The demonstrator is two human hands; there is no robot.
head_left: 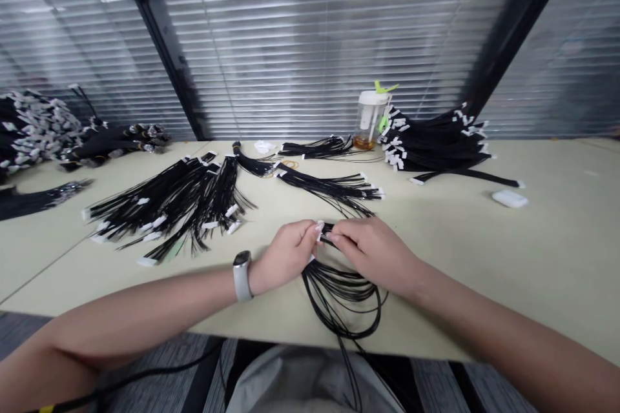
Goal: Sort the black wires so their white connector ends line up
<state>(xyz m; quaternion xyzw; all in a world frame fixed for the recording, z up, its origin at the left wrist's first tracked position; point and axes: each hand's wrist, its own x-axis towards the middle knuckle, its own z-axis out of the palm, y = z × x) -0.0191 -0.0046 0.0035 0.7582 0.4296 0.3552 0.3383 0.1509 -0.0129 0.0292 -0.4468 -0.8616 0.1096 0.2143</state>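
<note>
1. Pinching the white connector ends (320, 227) of the black cable bundle (345, 300) between the left hand (285, 257) and the right hand (375, 253), both closed on it, fingertips meeting near the front edge of the bench (484, 258).
2. Keeping those ends gathered at one spot, seemingly to hold the plugs level with each other while the slack is falling away.
3. Letting the rest of the bundle curl into a loose loop under the right hand, partly lying on the bench and partly drooping over its near edge toward the lap.
4. Showing as many thin, glossy, limp black wires running side by side, tipped with small white plugs; too fine for counting.
5. Lying fanned out well apart on the left, the spread cables (179, 203); lying just beyond the hands, a tighter middle bundle (334, 190). Probably being kept as separate lots within reach.
6. Standing at the back, a clear bottle (371, 119), touching or just beside a heaped cable pile (436, 142); resting alone on the right, a small white case (509, 199).
7. Wearing a pale wristband (242, 275) on the left wrist.
</note>
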